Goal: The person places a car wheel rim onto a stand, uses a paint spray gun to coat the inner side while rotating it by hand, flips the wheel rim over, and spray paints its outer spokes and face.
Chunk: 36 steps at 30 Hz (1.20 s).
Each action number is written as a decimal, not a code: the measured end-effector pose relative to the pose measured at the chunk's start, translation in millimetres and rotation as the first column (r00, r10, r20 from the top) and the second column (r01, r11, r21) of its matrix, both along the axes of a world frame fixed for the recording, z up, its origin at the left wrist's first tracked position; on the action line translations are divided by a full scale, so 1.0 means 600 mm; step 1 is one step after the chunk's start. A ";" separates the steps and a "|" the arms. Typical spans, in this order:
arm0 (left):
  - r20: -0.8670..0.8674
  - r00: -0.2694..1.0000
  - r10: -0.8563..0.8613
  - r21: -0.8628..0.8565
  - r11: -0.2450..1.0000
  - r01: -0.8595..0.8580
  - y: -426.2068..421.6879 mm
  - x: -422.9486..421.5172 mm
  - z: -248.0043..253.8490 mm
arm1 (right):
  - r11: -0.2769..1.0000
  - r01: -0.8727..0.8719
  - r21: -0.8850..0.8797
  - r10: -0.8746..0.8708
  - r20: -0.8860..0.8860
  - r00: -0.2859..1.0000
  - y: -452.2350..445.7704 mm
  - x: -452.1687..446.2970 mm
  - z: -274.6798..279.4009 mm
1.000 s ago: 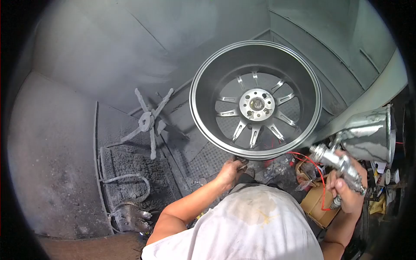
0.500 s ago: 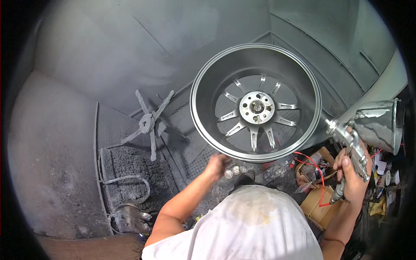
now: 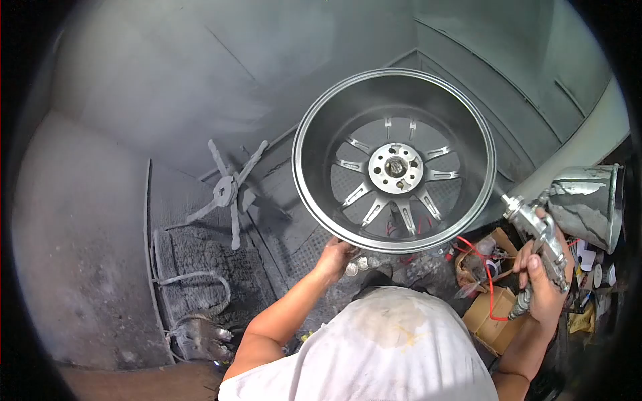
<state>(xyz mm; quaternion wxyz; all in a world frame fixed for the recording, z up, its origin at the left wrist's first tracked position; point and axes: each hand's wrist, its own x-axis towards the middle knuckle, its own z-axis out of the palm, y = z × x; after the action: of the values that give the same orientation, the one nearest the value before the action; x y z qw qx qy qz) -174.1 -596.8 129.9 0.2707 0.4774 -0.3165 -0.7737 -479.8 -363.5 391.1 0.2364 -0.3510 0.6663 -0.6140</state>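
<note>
A silver alloy wheel (image 3: 396, 243) is held up in front of me, its hollow barrel facing me and its spokes and hub (image 3: 380, 175) showing inside. My right hand (image 3: 545, 281) is wrapped round a metal spray gun (image 3: 545, 234) on the wheel's right. A paint-streaked metal cup (image 3: 585, 204) sits on the gun, and its nozzle points at the wheel's right edge. A faint mist shows near the nozzle. My left hand (image 3: 332, 259) is at the wheel's lower-left rim, its fingers partly hidden under the edge.
A grey-coated star-shaped stand (image 3: 227, 191) is left of the wheel. Below it lie a rough, paint-caked mat (image 3: 200, 254) and a bent tube (image 3: 224, 281). A red hose (image 3: 490, 287), cardboard boxes (image 3: 491, 321) and clutter lie at lower right. Grey booth walls (image 3: 167, 80) surround the wheel.
The wheel has turned, so its spokes and hub holes sit at different angles. The spray gun and its cup have dropped slightly. My left hand's fingers reach further under the rim.
</note>
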 end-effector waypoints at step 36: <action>0.101 0.966 -0.238 -0.104 0.963 0.248 0.122 -0.075 0.024 | 0.925 -0.365 0.105 0.380 -0.257 0.889 -0.214 0.043 0.183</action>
<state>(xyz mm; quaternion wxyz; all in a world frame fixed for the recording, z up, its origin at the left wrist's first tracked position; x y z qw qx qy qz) -218.9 -523.6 144.6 0.1867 0.4518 -0.4286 -0.7598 -454.1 -492.0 500.9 0.2653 -0.5468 0.6290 -0.4847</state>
